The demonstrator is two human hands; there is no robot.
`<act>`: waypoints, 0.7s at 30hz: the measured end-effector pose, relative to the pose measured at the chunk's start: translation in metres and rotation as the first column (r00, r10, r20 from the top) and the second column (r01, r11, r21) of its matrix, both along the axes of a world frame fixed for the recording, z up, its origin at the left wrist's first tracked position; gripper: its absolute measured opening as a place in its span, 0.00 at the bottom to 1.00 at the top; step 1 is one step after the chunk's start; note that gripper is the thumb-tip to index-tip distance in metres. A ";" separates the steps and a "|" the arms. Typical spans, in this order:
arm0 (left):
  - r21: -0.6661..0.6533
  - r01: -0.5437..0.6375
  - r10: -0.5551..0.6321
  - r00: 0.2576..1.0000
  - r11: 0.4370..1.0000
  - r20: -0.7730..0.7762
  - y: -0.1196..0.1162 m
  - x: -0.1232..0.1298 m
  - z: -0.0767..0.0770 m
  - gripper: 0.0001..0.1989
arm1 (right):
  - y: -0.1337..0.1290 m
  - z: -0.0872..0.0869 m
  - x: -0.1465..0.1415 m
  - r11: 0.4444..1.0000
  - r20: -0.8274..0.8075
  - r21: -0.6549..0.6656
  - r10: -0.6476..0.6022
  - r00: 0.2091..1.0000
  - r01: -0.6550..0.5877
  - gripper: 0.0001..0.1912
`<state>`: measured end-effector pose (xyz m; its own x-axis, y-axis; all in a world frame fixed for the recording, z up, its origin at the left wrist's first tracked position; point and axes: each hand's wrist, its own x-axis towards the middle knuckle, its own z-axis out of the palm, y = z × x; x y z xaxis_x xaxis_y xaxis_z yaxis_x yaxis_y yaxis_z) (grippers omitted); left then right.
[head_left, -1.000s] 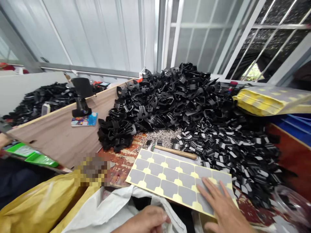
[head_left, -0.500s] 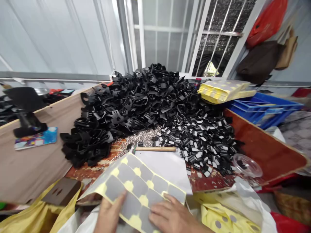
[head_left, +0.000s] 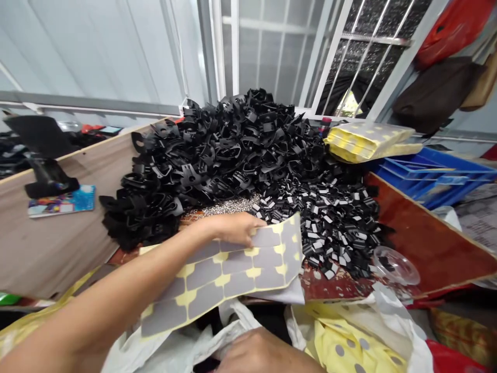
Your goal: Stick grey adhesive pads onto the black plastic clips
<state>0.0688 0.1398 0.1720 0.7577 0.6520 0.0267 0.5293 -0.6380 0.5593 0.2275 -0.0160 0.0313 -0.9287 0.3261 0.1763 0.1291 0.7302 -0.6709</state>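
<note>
My left hand (head_left: 238,228) reaches across from the lower left and grips the upper edge of a sticker sheet (head_left: 236,277), its thumb in front. The sheet has rows of grey pieces on a pale yellow backing and slants down to the left, partly behind my forearm. My right hand (head_left: 260,353) is low at the bottom edge, over the opening of a white plastic bag (head_left: 163,349). Its fingers are out of sight, so what they touch is hidden. Under the sheet's right end, a white paper (head_left: 285,294) shows on the table.
A big heap of black plastic parts (head_left: 233,150) covers the table's back. Small black pieces with white pads (head_left: 322,223) lie to its right, near a clear plastic lid (head_left: 396,265). A blue crate (head_left: 438,176), stacked yellow-grey sheets (head_left: 368,140) and a bag of dotted yellow sheeting (head_left: 349,342) stand rightward.
The sheet has been turned and raised; my left hand has moved from its lower left to its top edge. My right hand has left the sheet and dropped toward the white bag. The view shifted slightly.
</note>
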 end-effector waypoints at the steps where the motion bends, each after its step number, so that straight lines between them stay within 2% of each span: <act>1: 0.053 -0.056 0.057 0.998 0.997 -0.017 0.007 0.003 -0.017 0.11 | 0.003 0.001 -0.002 0.999 0.009 0.038 -0.013 1.000 0.013 0.15; 3: 0.164 -0.174 0.182 0.983 0.971 -0.035 0.015 0.000 -0.048 0.13 | 0.013 0.003 -0.002 0.985 0.013 0.130 -0.112 0.994 0.109 0.13; 4: 0.225 -0.238 0.250 0.968 0.945 -0.027 0.015 -0.006 -0.060 0.16 | 0.020 0.004 0.000 0.962 0.007 0.185 -0.204 0.979 0.199 0.12; 5: 0.282 -0.294 0.311 0.950 0.913 -0.017 0.013 -0.014 -0.070 0.18 | 0.028 0.004 0.003 0.919 -0.004 0.246 -0.317 0.948 0.308 0.11; 7: 0.378 -0.384 0.411 0.911 0.842 0.009 0.001 -0.032 -0.084 0.22 | 0.049 0.001 0.010 0.787 -0.032 0.379 -0.515 0.857 0.487 0.11; 9: 0.440 -0.430 0.473 0.881 0.788 0.014 -0.018 -0.049 -0.097 0.21 | 0.071 -0.007 0.015 0.689 -0.022 0.489 -0.603 0.797 0.535 0.14; 10: 0.459 -0.435 0.487 0.873 0.775 0.006 -0.029 -0.055 -0.105 0.19 | 0.081 -0.012 0.015 0.674 0.005 0.519 -0.617 0.787 0.525 0.16; 12: 0.479 -0.414 0.480 0.877 0.774 -0.016 -0.050 -0.064 -0.127 0.16 | 0.097 -0.024 0.013 0.690 0.080 0.522 -0.625 0.777 0.501 0.24; 14: 0.488 -0.351 0.430 0.901 0.799 -0.057 -0.064 -0.068 -0.151 0.17 | 0.104 -0.037 0.012 0.697 0.131 0.491 -0.652 0.747 0.523 0.29; 17: 0.470 -0.247 0.348 0.927 0.847 -0.141 -0.068 -0.068 -0.182 0.24 | 0.102 -0.051 0.021 0.653 0.152 0.481 -0.720 0.677 0.585 0.32; 19: 0.440 -0.211 0.306 0.939 0.873 -0.157 -0.064 -0.067 -0.193 0.27 | 0.098 -0.052 0.037 0.619 0.139 0.503 -0.747 0.651 0.603 0.32; 21: 0.421 -0.187 0.271 0.951 0.888 -0.147 -0.058 -0.065 -0.198 0.31 | 0.097 -0.045 0.053 0.618 0.117 0.511 -0.739 0.663 0.598 0.31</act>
<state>0.0039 0.0814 -0.0258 0.6053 0.7738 0.1866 0.7599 -0.6315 0.1540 0.2810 0.0815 -0.0137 -0.5000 0.8407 0.2076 0.8244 0.5356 -0.1833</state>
